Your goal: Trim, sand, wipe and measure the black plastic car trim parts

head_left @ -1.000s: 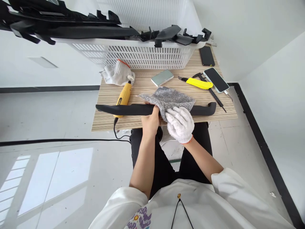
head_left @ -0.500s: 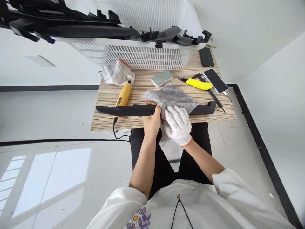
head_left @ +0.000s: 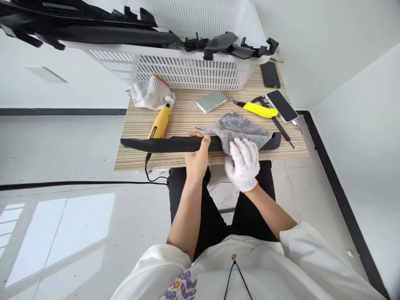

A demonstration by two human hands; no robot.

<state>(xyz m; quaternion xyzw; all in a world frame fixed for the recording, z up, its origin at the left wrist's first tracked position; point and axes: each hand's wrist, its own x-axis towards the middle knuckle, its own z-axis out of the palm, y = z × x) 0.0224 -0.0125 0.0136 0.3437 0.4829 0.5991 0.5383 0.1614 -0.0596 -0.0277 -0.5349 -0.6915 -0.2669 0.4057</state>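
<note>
A long black plastic trim piece [head_left: 162,145] lies crosswise over the near part of the table. Bare, my left hand [head_left: 198,158] grips it near its middle, thumb on top and fingers behind. A grey cloth [head_left: 239,127] is draped over the piece's right half. Wearing a white knit glove, my right hand [head_left: 243,162] presses the cloth around the piece, its fingers closed over the fabric. Just behind the piece's left half lies a yellow rotary tool [head_left: 160,123], partly covered by it.
On the striped table [head_left: 131,162] are a spare white glove [head_left: 150,93], a grey-green box [head_left: 211,101], a yellow utility knife [head_left: 261,109], black calipers [head_left: 283,131] and two phones [head_left: 282,106]. Behind stands a white basket [head_left: 193,68] with black plastic parts [head_left: 125,35] across its top.
My right hand and the grey cloth have slid to the right along the black trim piece. My left hand keeps its grip near the middle.
</note>
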